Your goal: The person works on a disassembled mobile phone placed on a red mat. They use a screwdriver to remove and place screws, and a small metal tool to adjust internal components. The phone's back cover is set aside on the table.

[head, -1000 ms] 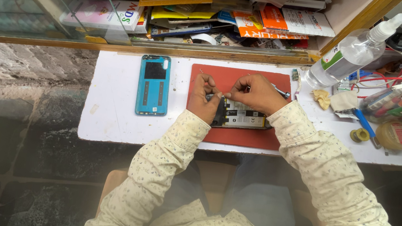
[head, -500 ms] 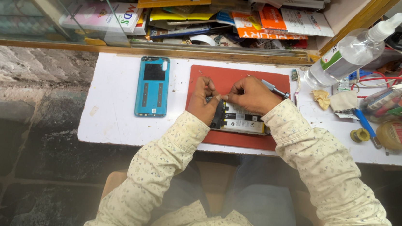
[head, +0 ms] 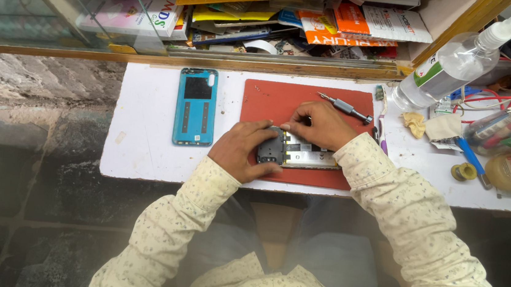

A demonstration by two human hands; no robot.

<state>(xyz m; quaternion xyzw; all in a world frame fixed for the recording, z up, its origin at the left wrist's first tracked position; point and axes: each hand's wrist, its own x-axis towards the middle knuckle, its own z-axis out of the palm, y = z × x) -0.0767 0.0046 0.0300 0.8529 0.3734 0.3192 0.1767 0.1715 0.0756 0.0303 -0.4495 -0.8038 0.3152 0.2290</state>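
Phone (head: 300, 157) opened on red mat (head: 272, 99), both hands (head: 239, 151) touching.
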